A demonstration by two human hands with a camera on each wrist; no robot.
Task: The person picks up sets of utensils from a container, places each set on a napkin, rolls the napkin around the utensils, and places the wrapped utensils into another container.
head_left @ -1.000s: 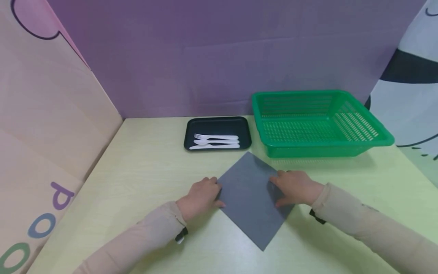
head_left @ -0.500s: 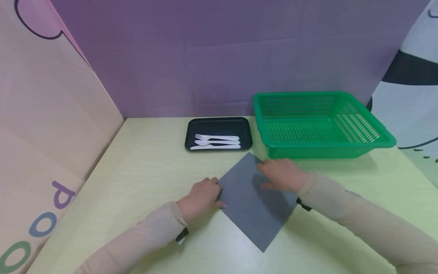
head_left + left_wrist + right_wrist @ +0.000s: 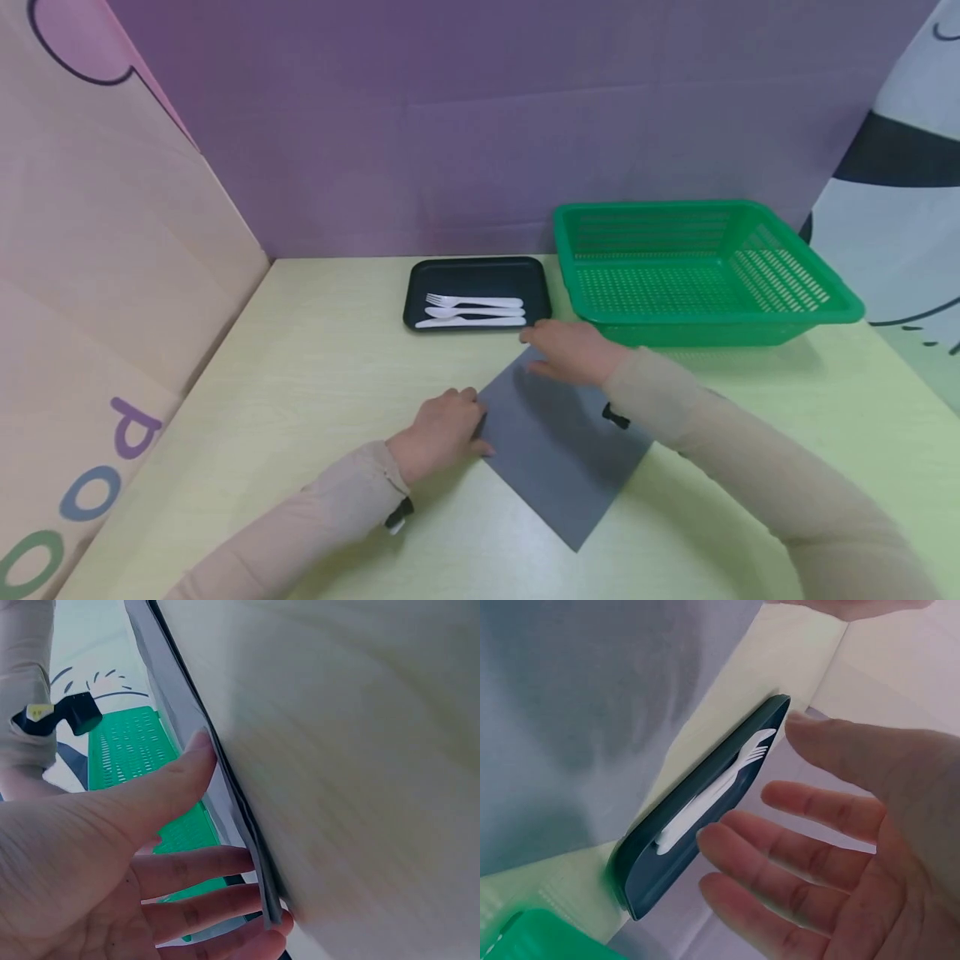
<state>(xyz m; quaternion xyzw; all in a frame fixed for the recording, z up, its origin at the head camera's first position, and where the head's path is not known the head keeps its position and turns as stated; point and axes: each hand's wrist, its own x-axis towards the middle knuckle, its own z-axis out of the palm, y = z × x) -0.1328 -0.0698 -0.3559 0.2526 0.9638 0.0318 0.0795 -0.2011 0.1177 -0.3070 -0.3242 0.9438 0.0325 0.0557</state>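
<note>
A square grey napkin point(image 3: 562, 467) lies on the table with one corner toward the person. My left hand point(image 3: 441, 429) rests at its left corner. In the left wrist view, the thumb point(image 3: 196, 750) and fairly straight fingers touch the napkin's layered edge point(image 3: 259, 877). Over the far corner is my right hand point(image 3: 573, 350), fingertips close to the front of the black tray point(image 3: 480, 273). The right wrist view shows that hand's fingers point(image 3: 780, 892) loosely spread, holding nothing. A white plastic fork point(image 3: 483, 302), spoon point(image 3: 480, 312) and knife point(image 3: 472, 322) lie side by side in the tray.
A green perforated basket point(image 3: 697, 332) stands at the back right, beside the tray. Behind the pale wooden table point(image 3: 315, 350) rises a purple backdrop point(image 3: 450, 133). A printed panel point(image 3: 105, 275) borders the left side.
My right hand has left the napkin's right side and moved left and away from the person, to its far corner. The left hand and the napkin stay in place.
</note>
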